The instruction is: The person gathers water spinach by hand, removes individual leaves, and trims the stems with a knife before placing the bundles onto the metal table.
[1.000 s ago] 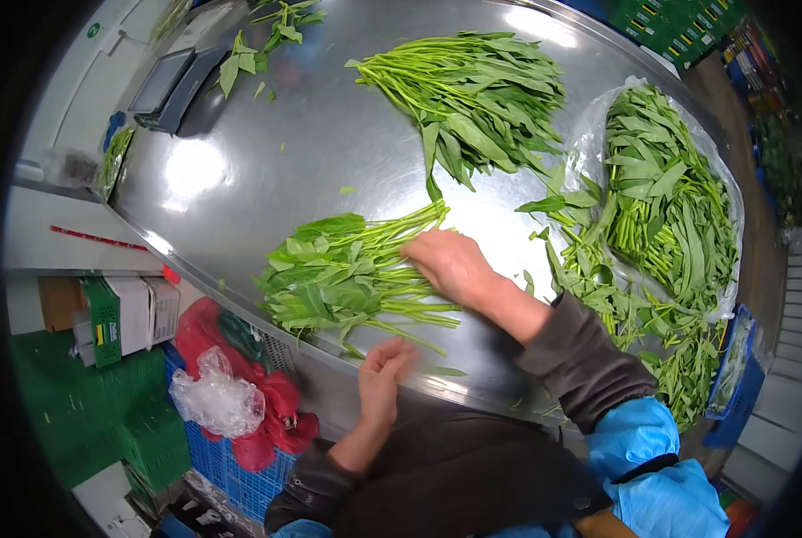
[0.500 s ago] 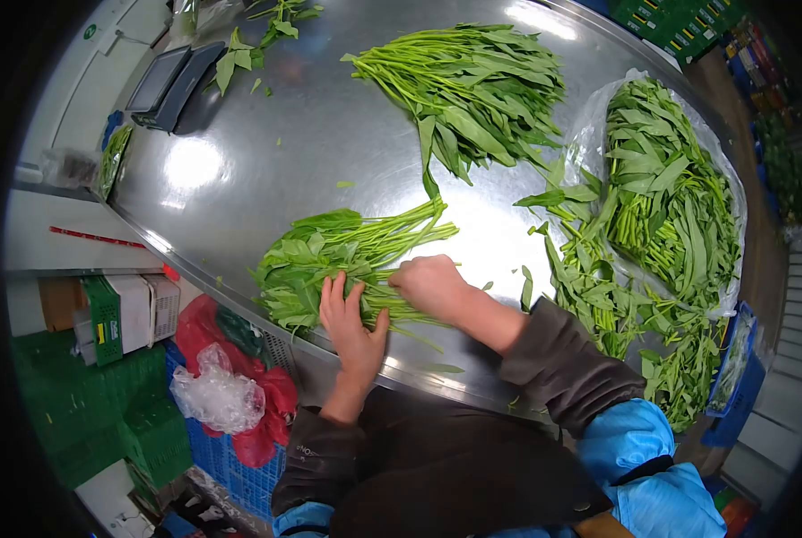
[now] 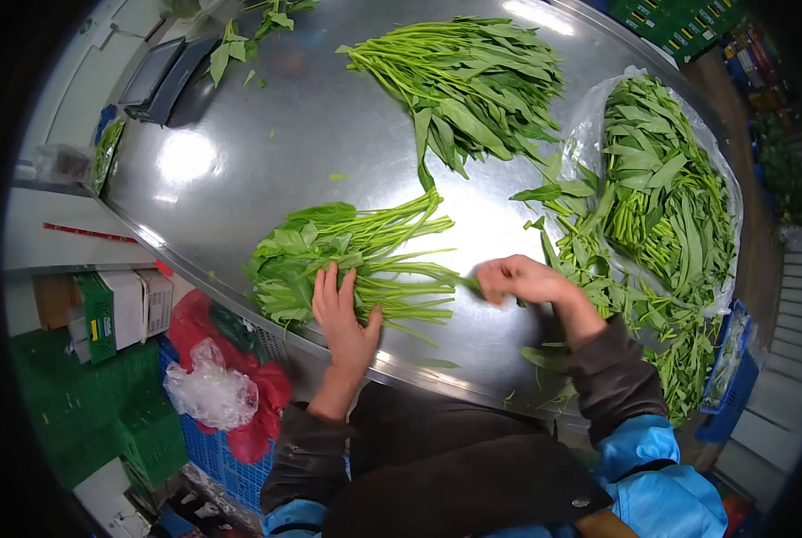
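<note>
A broad stainless-steel desk (image 3: 266, 152) is filling most of the view, its polished top throwing back bright patches of overhead light near the far edge and at the left. A dark flat scale (image 3: 160, 79) is sitting at its far left corner. Below the desk's near rim, green plastic crates (image 3: 105, 421) are standing stacked on the floor beside a blue crate (image 3: 230, 471), with a red bag (image 3: 239, 359) and a crumpled clear plastic bag (image 3: 208, 390) lying on top. A small cardboard box (image 3: 118, 309) is resting on the green crates. More green crates (image 3: 683, 22) are showing at the upper right, and a blue crate (image 3: 728, 394) is standing beside the desk's right edge.
</note>
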Demonstrator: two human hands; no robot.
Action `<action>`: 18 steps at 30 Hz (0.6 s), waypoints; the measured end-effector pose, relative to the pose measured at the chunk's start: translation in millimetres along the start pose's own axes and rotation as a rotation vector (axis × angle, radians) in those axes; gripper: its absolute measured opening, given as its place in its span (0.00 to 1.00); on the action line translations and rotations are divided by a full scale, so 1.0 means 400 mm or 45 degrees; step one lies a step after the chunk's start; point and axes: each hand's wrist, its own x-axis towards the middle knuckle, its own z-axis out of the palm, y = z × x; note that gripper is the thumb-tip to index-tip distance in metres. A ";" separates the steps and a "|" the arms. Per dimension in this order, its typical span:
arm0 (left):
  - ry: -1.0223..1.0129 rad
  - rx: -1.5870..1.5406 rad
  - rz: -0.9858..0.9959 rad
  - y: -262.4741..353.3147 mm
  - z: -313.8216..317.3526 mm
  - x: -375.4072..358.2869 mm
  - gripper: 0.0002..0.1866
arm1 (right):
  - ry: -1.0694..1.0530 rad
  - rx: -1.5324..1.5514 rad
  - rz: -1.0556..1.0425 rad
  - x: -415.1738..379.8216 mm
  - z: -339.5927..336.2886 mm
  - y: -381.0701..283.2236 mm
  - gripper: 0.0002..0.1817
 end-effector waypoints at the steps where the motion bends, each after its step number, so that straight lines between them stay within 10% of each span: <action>1: -0.017 -0.008 0.002 -0.003 -0.003 -0.001 0.36 | -0.082 -0.125 0.183 -0.042 -0.014 -0.006 0.07; 4: -0.073 0.031 0.035 -0.018 -0.002 -0.002 0.34 | -0.083 -0.397 0.400 -0.112 -0.007 0.006 0.10; 7: -0.085 0.077 0.035 -0.011 -0.003 0.000 0.33 | 0.094 -1.479 0.291 -0.136 0.043 -0.071 0.12; 18: -0.127 0.076 0.025 -0.024 -0.005 -0.017 0.31 | 0.770 -0.915 -0.660 0.115 0.153 -0.013 0.09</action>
